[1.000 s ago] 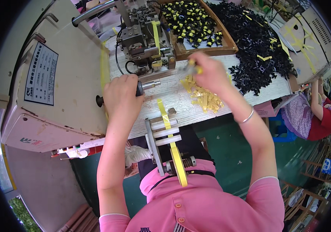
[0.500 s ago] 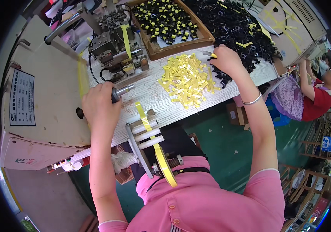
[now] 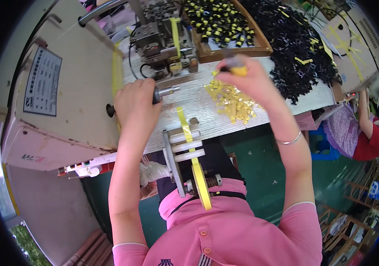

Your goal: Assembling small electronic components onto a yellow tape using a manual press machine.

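Observation:
My left hand is wrapped round the dark grip of a lever handle, whose metal end sticks out to the right. It is in front of a small metal press machine threaded with yellow tape. My right hand is closed round a small tool with a yellow grip, smeared by motion. A small black piece shows at its fingertips; whether it is gripped I cannot tell. Below that hand lies a pile of cut yellow strips.
A wooden tray of black-and-yellow pieces stands behind, beside a heap of black parts. A yellow tape roll on a bracket with white rollers juts from the table's front edge. A beige cabinet stands left; another person sits at right.
My right hand has moved left from the black heap to above the yellow strips, carrying the tool. My left hand stays on the handle. The whole view has shifted.

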Available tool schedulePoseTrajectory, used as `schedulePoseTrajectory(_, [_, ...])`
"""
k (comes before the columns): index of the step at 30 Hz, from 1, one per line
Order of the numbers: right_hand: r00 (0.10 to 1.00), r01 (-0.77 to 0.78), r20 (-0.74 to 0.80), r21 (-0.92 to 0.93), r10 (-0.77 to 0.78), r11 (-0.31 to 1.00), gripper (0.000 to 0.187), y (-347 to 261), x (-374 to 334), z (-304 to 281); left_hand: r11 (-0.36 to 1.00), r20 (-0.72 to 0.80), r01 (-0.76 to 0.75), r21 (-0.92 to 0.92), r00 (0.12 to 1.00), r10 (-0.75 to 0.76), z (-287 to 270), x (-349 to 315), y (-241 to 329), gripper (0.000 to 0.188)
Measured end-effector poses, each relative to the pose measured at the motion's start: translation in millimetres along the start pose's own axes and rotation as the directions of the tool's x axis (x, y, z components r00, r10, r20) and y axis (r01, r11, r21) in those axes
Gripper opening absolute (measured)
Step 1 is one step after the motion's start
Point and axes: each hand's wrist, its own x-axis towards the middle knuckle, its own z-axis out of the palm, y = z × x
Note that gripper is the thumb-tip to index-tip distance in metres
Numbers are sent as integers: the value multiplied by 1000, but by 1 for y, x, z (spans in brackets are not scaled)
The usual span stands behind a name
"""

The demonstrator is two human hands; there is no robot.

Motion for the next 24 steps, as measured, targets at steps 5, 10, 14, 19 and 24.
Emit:
schedulePoseTrajectory(5, [990,2,132,-338,45,941,32,-16,-1,61,1000,48,16,-11,999,-16,2,2,2,25])
schedulePoseTrajectory(10, [991,135,17,-111,-134,985,23,-14,2,72,999,53,32,2,998,-32,0,3,4,27])
schedulePoseTrajectory(14, [993,-83,84,16,81,996,19,-18,-6,65,999,90,40,24,995,-43,0,3,2,26])
schedulePoseTrajectory(19, [813,-572,351,329,465,752,16,-7,-2,51,996,197,85,1,977,-84,-5,10,4,23])
schedulePoseTrajectory(24, [918,-371,265,299,297,880,19,-4,-1,62,995,213,97,-36,973,-87,-5,13,4,22])
